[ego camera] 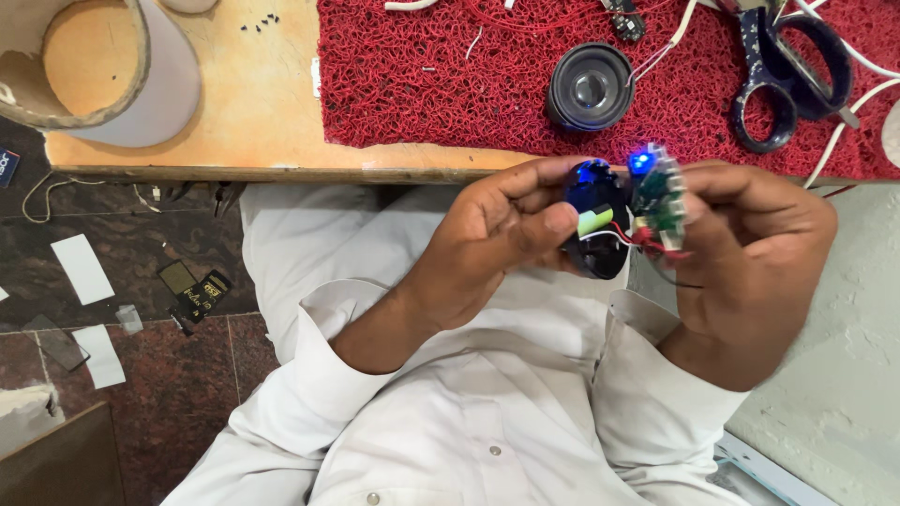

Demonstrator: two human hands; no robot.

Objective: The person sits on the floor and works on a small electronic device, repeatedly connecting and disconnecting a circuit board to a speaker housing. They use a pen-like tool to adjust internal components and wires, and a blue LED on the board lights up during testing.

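My left hand grips a small black housing with a green cylindrical cell inside it, thumb resting near the cell. My right hand holds a small green circuit board by its edge, tilted upright beside the housing. A blue light glows at the board's top. Red and white wires run between board and housing. Both hands hover just below the wooden table's edge, above my lap.
A red mesh mat covers the table's right part. On it lie a round black speaker, dark scissors and white cables. A beige curved cover sits at the left. Paper scraps litter the dark floor.
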